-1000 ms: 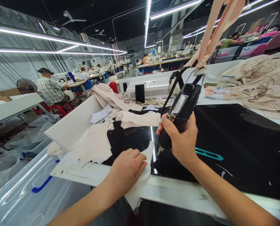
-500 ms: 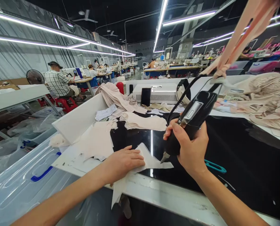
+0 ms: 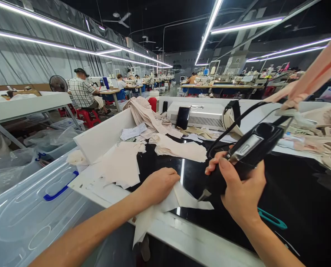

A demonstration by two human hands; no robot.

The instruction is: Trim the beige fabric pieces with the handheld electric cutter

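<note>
In the head view my right hand (image 3: 244,189) is wrapped round a black handheld power tool (image 3: 261,139) with a cable and a narrow metal tip. A pinkish cloth strip (image 3: 311,79) is tied to its upper end. The tip meets, or nearly meets, the right end of a pale fabric piece (image 3: 187,198); actual contact is unclear. My left hand (image 3: 162,185) has its fingers curled over the upper edge of that fabric; the fingertips are mostly hidden. The fabric's lower end hangs over the front table edge. A stack of cut fabric pieces (image 3: 121,163) lies beyond my left forearm.
Another pale stack (image 3: 180,146) lies on the black tabletop (image 3: 301,189). Right of my wrist is a teal thread snipper-like tool (image 3: 272,218). A phone (image 3: 183,118) leans against a white vented box (image 3: 207,114). A clear plastic bin (image 3: 29,215) stands left; a person (image 3: 82,91) sits farther back.
My left fingers, flat on the fabric before, are now curled over its edge, with a fold showing there. The camera view has turned left. My right hand still holds the power tool.
</note>
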